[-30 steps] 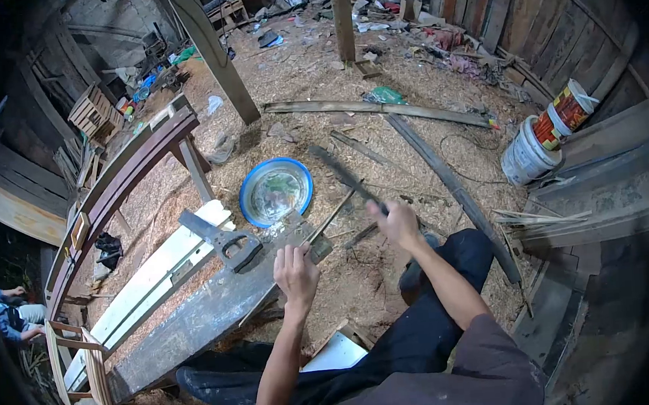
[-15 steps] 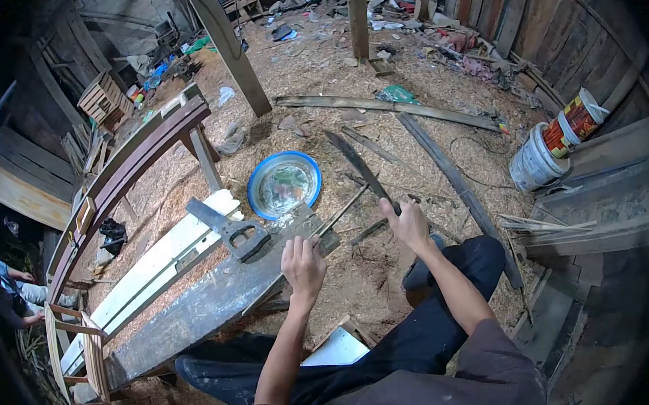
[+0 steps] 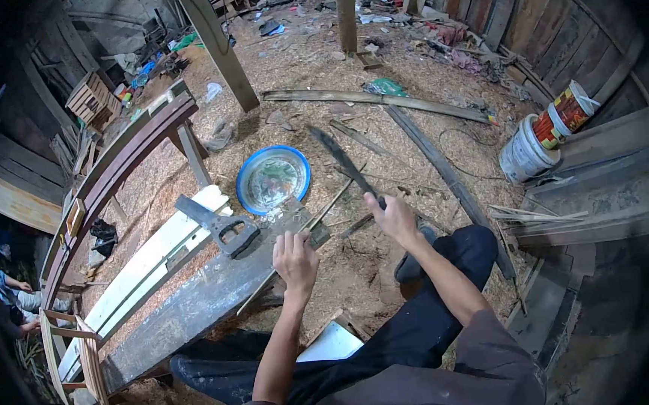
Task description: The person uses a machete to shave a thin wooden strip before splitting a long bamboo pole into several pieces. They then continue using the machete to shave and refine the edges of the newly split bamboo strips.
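Gripping a machete (image 3: 338, 156) by its handle, right hand (image 3: 396, 220) angles the blade forward-left in the head view. Left hand (image 3: 295, 261) closed around a thin stick (image 3: 332, 204) slanting across the desk's (image 3: 185, 314) far end; blade-stick contact, cannot tell. Handsaw (image 3: 225, 228) spans desk and white board (image 3: 152, 263). Blue-rimmed basin (image 3: 242, 187) just beyond. Red-yellow bucket (image 3: 570, 110) right, print too small to read.

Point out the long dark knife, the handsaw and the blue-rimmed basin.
Long dark knife (image 3: 343, 162): head view, on the middle of the blade.
Handsaw (image 3: 200, 213): head view, on the blade, near the handle.
Blue-rimmed basin (image 3: 269, 149): head view, on the far side of its rim.
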The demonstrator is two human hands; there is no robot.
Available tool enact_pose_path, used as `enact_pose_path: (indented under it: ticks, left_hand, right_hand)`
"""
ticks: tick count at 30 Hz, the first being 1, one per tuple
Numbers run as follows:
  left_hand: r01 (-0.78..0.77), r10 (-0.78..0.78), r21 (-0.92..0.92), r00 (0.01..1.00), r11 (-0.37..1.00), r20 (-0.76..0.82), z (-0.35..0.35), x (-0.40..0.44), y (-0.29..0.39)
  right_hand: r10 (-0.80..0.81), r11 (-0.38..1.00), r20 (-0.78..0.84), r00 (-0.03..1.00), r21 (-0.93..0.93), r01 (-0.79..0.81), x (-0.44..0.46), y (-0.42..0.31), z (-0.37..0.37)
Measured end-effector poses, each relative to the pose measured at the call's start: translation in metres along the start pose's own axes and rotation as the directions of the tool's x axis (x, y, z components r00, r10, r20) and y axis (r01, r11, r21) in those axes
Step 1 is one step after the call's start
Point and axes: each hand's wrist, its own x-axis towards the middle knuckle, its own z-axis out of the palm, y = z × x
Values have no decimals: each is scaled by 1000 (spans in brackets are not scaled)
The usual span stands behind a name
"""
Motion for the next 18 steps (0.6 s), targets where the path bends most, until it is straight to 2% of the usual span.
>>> enact_pose_path:
  ticks: [2, 4, 5, 6, 8, 9, 12, 14, 16, 18]
  left_hand:
    - [2, -2, 33, 1000, 999, -10, 2, 0, 1]
    - [9, -8, 38, 1000, 999, -16, 1, 3, 4]
    - [10, -9, 24, 1000, 1000, -15, 3, 2, 4]
    - [11, -11, 13, 1000, 1000, -7, 2, 0, 2]
    - [3, -3, 29, 1000, 1000, 2, -2, -2, 3]
    - [-5, 5, 38, 1000, 999, -6, -1, -1, 6]
    - [12, -11, 40, 1000, 999, -15, 2, -3, 6]
    - [3, -2, 39, 1000, 999, -19, 2, -2, 6]
    - [-16, 16, 43, 1000, 999, -10, 1, 0, 4]
    - [-19, 18, 38, 1000, 999, 11, 0, -3, 4]
  right_hand:
    - [-5, 1000, 27, 1000, -14, 5, -17, -11, 2]
    - [-109, 986, 276, 955, -93, 140, -41, -26, -4]
    - [-197, 955, 203, 959, -182, 235, -43, -20, 1]
    - [-195, 956, 205, 959, -178, 232, -40, -22, -2]
    - [-66, 981, 195, 978, -167, 100, -25, -29, -13]
    - [5, 997, 174, 985, -79, 9, -17, -27, -11]
    - [-2, 991, 95, 995, -136, 15, -17, -27, -5]
    - [-10, 995, 146, 989, -97, 24, -35, -19, 5]
    - [-227, 932, 229, 947, -230, 279, -48, -20, 9]
    - [-194, 947, 228, 954, -212, 243, -42, -24, 6]
